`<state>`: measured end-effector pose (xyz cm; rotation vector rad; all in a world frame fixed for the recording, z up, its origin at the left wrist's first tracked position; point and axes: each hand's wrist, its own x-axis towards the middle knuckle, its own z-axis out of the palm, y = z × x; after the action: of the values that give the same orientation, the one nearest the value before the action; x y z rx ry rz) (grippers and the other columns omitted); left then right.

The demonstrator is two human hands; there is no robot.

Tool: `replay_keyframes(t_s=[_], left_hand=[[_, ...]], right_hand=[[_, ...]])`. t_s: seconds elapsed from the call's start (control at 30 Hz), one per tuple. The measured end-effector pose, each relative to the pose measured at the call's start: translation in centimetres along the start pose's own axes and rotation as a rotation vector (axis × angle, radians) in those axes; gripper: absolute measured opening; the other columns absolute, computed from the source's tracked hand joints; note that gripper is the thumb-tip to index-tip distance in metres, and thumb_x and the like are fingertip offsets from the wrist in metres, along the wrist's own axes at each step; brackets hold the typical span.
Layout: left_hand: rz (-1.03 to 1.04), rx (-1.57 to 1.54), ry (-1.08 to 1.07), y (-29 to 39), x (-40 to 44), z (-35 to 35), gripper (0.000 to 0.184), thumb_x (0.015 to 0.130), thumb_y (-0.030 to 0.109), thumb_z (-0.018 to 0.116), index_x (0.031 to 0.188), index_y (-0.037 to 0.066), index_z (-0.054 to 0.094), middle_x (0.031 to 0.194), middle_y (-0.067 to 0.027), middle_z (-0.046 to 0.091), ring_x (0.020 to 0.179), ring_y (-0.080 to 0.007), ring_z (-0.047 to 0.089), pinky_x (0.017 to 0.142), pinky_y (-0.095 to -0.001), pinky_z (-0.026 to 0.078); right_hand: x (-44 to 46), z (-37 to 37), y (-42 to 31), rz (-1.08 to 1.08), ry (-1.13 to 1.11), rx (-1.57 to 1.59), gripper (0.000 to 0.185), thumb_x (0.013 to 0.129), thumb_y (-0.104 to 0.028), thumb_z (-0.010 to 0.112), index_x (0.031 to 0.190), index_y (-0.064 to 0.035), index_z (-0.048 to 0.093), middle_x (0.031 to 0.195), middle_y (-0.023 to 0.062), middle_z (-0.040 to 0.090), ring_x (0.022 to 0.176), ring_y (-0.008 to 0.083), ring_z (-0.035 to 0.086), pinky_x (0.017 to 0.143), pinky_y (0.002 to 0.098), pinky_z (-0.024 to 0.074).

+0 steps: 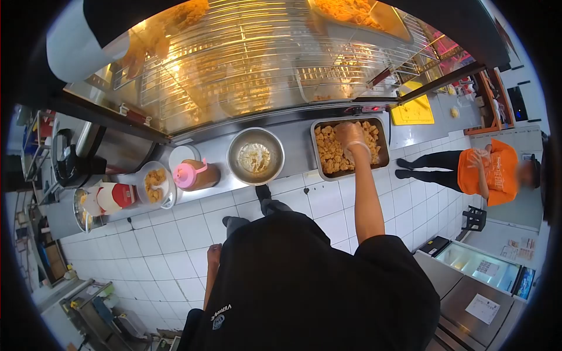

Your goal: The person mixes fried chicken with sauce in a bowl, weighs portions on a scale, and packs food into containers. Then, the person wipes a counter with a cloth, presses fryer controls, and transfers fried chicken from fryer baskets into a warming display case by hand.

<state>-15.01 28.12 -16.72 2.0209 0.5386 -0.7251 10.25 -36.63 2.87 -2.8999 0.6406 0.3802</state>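
My right hand (351, 136), in a clear plastic glove, reaches down into a rectangular metal tray (317, 165) filled with small fried chicken pieces (332, 153). Its fingers curl down against the pieces, and the fingertips are partly hidden. My left hand (214, 255) hangs low at my side, away from the counter, with its fingers curled in and nothing visible in them. Left of the tray stands a round steel bowl (233, 169) with a pale, crumbly residue at its bottom.
A pink-topped sauce bottle (193, 174), a plastic tub (167, 190) of fried pieces and a red-and-white carton (114, 197) stand on the left counter. A lit warming cabinet (246, 58) rises behind. At right are a yellow board (413, 111) and a person in orange (489, 169).
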Motion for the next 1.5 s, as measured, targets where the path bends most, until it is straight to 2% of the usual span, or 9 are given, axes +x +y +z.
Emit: replay_keyframes(t_s=[0.2,0.53,0.63,0.67,0.73,0.77,1.03,1.33,1.5], left_hand=[[-0.204,-0.428,0.083,6.4,-1.5,0.1,0.031,0.092,0.028,0.059,0.108,0.001,0.055,0.090,-0.0130,0.066,0.067,-0.0162,0.063,0.056,-0.0275,0.051],[-0.103,-0.107,0.066,-0.6,-0.6,1.8,0.036,0.090,0.028,0.061,0.106,-0.004,0.061,0.089,-0.0164,0.069,0.080,-0.0214,0.066,0.072,-0.0332,0.052],[-0.110,-0.136,0.067,-3.6,-0.1,1.4,0.036,0.090,0.027,0.061,0.105,-0.005,0.062,0.090,-0.0168,0.069,0.084,-0.0213,0.066,0.075,-0.0337,0.052],[-0.106,-0.135,0.062,-2.7,-0.4,1.2,0.036,0.089,0.027,0.061,0.105,-0.005,0.062,0.090,-0.0166,0.069,0.085,-0.0213,0.066,0.074,-0.0335,0.052],[-0.087,-0.177,0.074,-0.3,-1.2,0.7,0.035,0.089,0.026,0.062,0.105,-0.005,0.062,0.092,-0.0162,0.068,0.086,-0.0214,0.066,0.075,-0.0333,0.052],[-0.070,-0.217,0.095,1.4,-1.5,0.4,0.034,0.089,0.026,0.062,0.104,-0.004,0.062,0.093,-0.0160,0.068,0.086,-0.0215,0.066,0.075,-0.0332,0.053],[-0.180,-0.432,0.095,2.5,0.5,-1.9,0.034,0.090,0.030,0.062,0.104,-0.001,0.060,0.086,-0.0125,0.068,0.072,-0.0171,0.066,0.063,-0.0298,0.051],[-0.298,-0.618,0.242,-4.9,-2.8,-6.2,0.033,0.089,0.030,0.063,0.103,0.000,0.060,0.086,-0.0122,0.068,0.070,-0.0173,0.066,0.059,-0.0288,0.052],[-0.324,-0.496,0.201,-13.6,-3.6,-5.1,0.032,0.088,0.029,0.063,0.101,0.000,0.060,0.084,-0.0124,0.069,0.066,-0.0184,0.066,0.058,-0.0287,0.052]], right_hand=[[0.3,0.6,-3.5,0.051,0.040,-0.062,0.028,0.084,-0.024,0.055,0.094,-0.0019,0.070,0.099,0.0229,0.067,0.098,0.0361,0.065,0.083,0.0422,0.0531],[-1.5,-1.5,-2.5,0.066,0.099,0.337,0.028,0.074,-0.023,0.070,0.096,-0.0060,0.070,0.093,0.0182,0.069,0.087,0.0350,0.066,0.080,0.0421,0.0513],[-4.2,-2.5,-1.2,-0.041,0.280,0.581,0.026,0.076,-0.023,0.070,0.097,-0.0072,0.070,0.089,0.0137,0.069,0.082,0.0349,0.065,0.079,0.0424,0.0517],[-5.7,-3.5,-1.0,-0.411,0.319,0.205,0.026,0.077,-0.023,0.070,0.097,-0.0072,0.070,0.089,0.0114,0.069,0.081,0.0308,0.065,0.078,0.0399,0.0517],[-9.3,-6.2,-4.6,-0.513,-0.030,0.319,0.025,0.079,-0.024,0.070,0.097,-0.0062,0.070,0.089,0.0077,0.069,0.080,0.0219,0.064,0.077,0.0341,0.0513],[-10.9,-6.6,-7.9,-0.218,-0.439,0.781,0.024,0.080,-0.024,0.070,0.096,-0.0053,0.070,0.089,0.0064,0.069,0.080,0.0171,0.064,0.075,0.0308,0.0510],[-22.7,3.3,-35.1,-0.561,-1.149,0.965,0.041,0.084,-0.042,0.069,0.093,-0.0020,0.068,0.082,0.0047,0.066,0.075,0.0135,0.061,0.061,0.0291,0.0477],[-19.0,14.2,-48.2,-0.971,-0.386,0.900,0.038,0.090,-0.036,0.063,0.103,-0.0002,0.064,0.075,0.0051,0.062,0.057,0.0100,0.056,0.051,0.0238,0.0444],[-22.8,12.3,-45.7,-0.243,-0.922,0.876,0.028,0.088,-0.028,0.064,0.099,-0.0023,0.064,0.077,0.0062,0.061,0.058,0.0111,0.057,0.046,0.0250,0.0444]])
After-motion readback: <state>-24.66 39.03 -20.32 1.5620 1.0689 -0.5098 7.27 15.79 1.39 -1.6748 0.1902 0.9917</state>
